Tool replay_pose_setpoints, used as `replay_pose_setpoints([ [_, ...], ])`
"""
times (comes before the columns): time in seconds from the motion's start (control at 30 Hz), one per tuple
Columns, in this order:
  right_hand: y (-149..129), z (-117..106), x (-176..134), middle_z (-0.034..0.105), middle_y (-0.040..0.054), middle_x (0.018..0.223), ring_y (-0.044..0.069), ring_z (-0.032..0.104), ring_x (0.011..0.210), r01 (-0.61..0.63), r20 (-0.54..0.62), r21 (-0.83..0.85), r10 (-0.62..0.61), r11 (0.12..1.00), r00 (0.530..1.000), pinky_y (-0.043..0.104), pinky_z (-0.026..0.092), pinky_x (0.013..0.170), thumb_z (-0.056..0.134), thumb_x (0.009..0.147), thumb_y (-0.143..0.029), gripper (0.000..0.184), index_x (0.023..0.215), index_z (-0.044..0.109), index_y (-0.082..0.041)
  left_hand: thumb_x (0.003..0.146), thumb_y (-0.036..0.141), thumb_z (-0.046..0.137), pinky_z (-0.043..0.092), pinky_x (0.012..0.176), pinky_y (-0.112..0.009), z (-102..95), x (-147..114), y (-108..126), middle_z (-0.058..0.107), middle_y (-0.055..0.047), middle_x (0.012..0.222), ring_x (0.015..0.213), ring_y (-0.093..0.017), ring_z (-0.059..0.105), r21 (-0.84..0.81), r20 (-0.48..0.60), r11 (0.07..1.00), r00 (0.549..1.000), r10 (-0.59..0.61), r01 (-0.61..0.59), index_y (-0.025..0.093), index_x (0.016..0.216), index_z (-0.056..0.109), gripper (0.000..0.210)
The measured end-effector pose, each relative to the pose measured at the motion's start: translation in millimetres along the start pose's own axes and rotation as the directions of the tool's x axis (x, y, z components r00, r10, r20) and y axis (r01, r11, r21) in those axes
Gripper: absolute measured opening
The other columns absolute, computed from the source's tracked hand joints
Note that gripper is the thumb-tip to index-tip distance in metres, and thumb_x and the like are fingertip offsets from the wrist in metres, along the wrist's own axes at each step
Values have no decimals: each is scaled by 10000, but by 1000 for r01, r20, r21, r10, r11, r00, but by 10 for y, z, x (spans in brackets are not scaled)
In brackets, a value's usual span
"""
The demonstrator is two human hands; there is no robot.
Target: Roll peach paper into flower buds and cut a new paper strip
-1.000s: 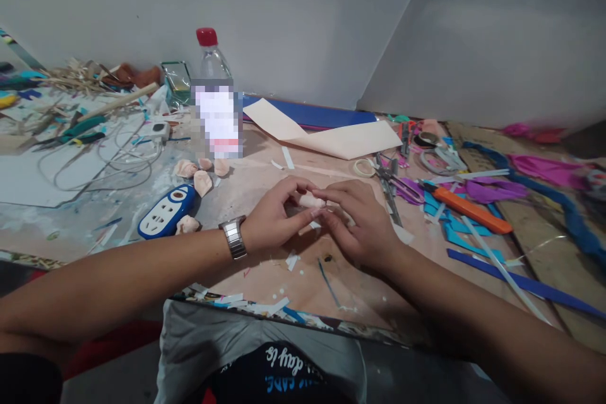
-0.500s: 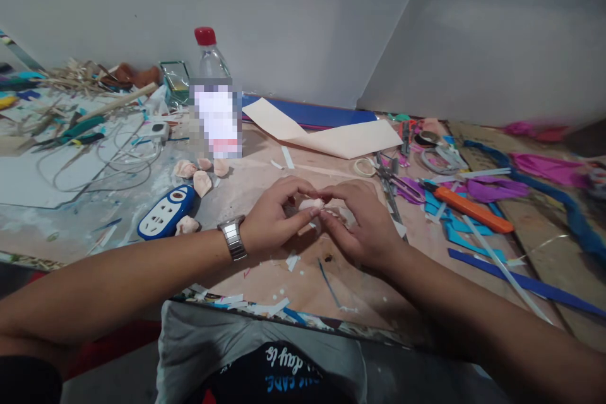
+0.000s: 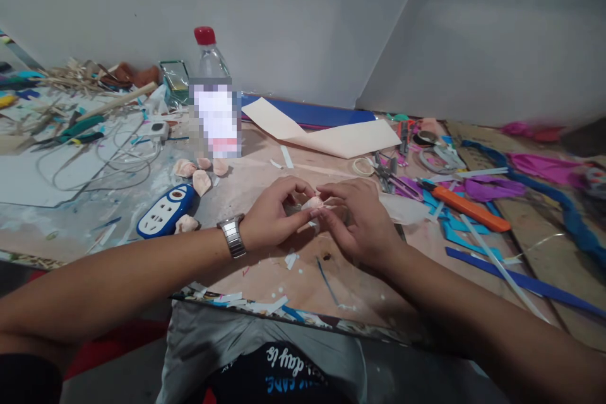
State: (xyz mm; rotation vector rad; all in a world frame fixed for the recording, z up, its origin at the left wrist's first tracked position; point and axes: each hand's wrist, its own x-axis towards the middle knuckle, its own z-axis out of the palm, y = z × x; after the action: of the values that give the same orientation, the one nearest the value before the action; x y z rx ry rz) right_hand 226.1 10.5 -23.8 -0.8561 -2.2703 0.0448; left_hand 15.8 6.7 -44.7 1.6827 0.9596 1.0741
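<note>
Between my two hands, at the middle of the table, is a small pale pink crumpled piece [image 3: 312, 204], partly covered by fingers. My left hand [image 3: 274, 211] is closed on it, with thumb and fingers curled around its left side. Thumb and fingers of my right hand [image 3: 362, 218] pinch at its right end. A thin whitish see-through strip [image 3: 402, 208] sticks out to the right from behind my right hand; whether the fingers hold it is hidden. Several similar pale pink pieces [image 3: 202, 183] lie to the left, beside a blue and white power strip [image 3: 166, 209].
A red-capped bottle [image 3: 206, 36] stands behind, near a folded cream paper strip [image 3: 350, 140]. To the right lie scissors [image 3: 395, 181], an orange utility knife [image 3: 468, 205] and coloured scraps. Green-handled pliers [image 3: 80, 129], a cable and sticks clutter the left. The table's front edge [image 3: 303, 322] is close.
A whitish see-through strip now shows to the right of my right hand. The fingers have shifted slightly around the pink piece, and more of its top shows.
</note>
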Motion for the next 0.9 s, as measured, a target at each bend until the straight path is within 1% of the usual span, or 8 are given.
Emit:
replay_pose_setpoints([
  [0.17,-12,-10,11,754,76,1066,293,689,961,-9,13,17,9,1000,1000,481,457,879,637,974,-223,304,1273,589,-250,930,414,731,512,737,-278,10,2,21,720,-77,1038,835,-157,652,-55,11,997,998,-62,62,190,1068,649,275],
  [0.3,-11,-15,2,750,89,1111,299,686,1014,-22,33,25,22,999,999,487,450,918,651,960,-219,335,1288,581,-232,937,418,723,513,748,-281,13,6,43,712,-72,1014,824,-153,646,-78,5,994,997,-82,82,178,1045,652,273],
  [0.4,-14,-20,-2,752,89,1112,297,684,1027,-45,37,12,45,999,998,487,437,943,665,954,-225,344,1288,582,-222,947,442,711,499,725,-266,7,12,39,700,-57,981,783,-134,624,-107,-1,988,994,-109,109,170,1048,644,299],
  [0.47,-19,-26,2,758,76,1066,285,685,995,-69,36,-2,69,998,997,478,427,942,668,957,-229,278,1228,611,-218,950,446,708,491,718,-257,1,15,26,698,-54,978,781,-129,620,-124,3,985,993,-117,116,166,1057,638,308],
  [0.53,-20,-32,8,761,63,1005,273,683,955,-91,35,-10,92,996,995,468,419,930,674,958,-236,172,1127,644,-215,955,443,702,493,728,-256,-4,18,12,698,-57,984,801,-134,629,-135,3,984,993,-116,115,163,1061,638,307],
  [0.63,-11,-35,13,758,49,918,262,678,908,-97,37,-17,97,995,995,461,410,909,663,969,-251,58,1013,676,-215,961,434,690,487,714,-253,-5,22,5,694,-58,977,790,-133,623,-145,10,983,993,-116,117,158,1059,641,296],
  [0.77,2,-31,7,747,44,864,252,674,876,-86,47,-13,87,996,995,463,400,901,628,990,-266,96,971,705,-212,961,418,689,479,703,-247,-6,24,32,685,-46,944,767,-124,607,-151,32,980,992,-123,127,155,1043,645,279],
  [0.9,-2,-33,4,746,38,854,254,660,885,-105,56,7,105,994,993,460,399,891,647,979,-284,97,955,711,-214,965,408,684,477,698,-246,-13,19,45,694,-38,914,755,-121,606,-126,54,985,992,-114,120,159,1054,664,265],
])
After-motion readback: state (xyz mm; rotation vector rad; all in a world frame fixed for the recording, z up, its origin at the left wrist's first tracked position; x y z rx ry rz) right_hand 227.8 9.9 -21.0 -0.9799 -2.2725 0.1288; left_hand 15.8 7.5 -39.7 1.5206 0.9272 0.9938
